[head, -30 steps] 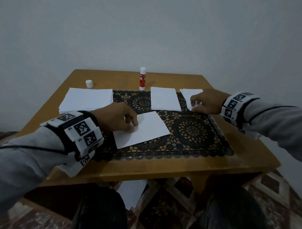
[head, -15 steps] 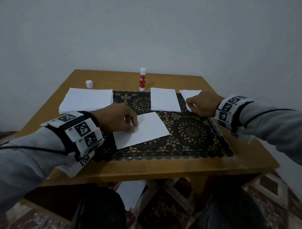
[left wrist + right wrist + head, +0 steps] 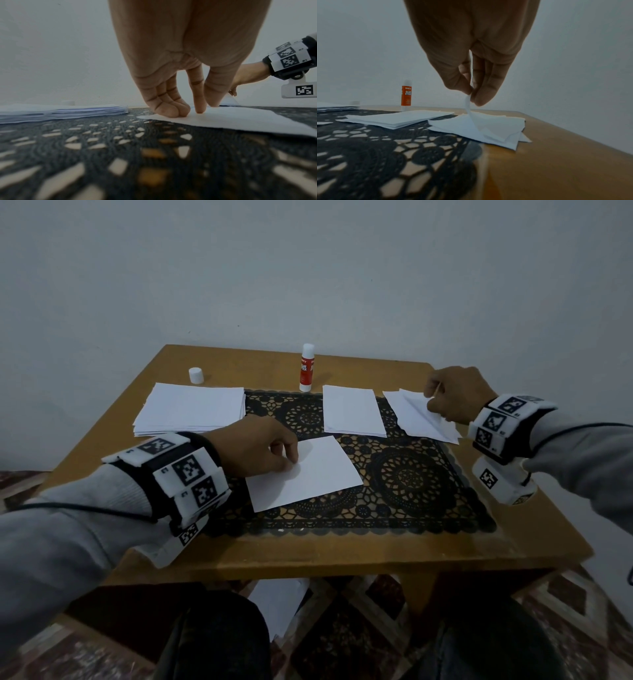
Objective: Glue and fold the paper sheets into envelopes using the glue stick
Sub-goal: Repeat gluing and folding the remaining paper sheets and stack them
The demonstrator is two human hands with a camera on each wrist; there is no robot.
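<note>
From above the near edge, the head camera looks down over the brown wooden table [image 3: 342, 556]. Both wrist cameras sit low over the black lace mat [image 3: 102, 148] — left facing far-right, right far-left, sharing the orange-and-white glue stick [image 3: 406, 96] with the head view.

- Our left hand [image 3: 255, 451] sits on the near-left corner of the sheet [image 3: 308, 474] it presses, so that corner's hidden from the head view.
- Right hand [image 3: 455, 395] pinches the top sheet [image 3: 468, 106] off the right pile [image 3: 421, 422]. Its fingertips are tucked out of sight from above, and we can't tell if it's one layer or two.
- Lace mat [image 3: 120, 162] goes to total mush up close in the left wrist view.
- White cap [image 3: 68, 102] barely peeks over the tall stack [image 3: 60, 111].
- Glue stick [image 3: 406, 96] has a pale top that melts into the wall.
- Paper on the floor [image 3: 279, 604] gets cut off by the table [image 3: 342, 559] edge and our knees.
</note>
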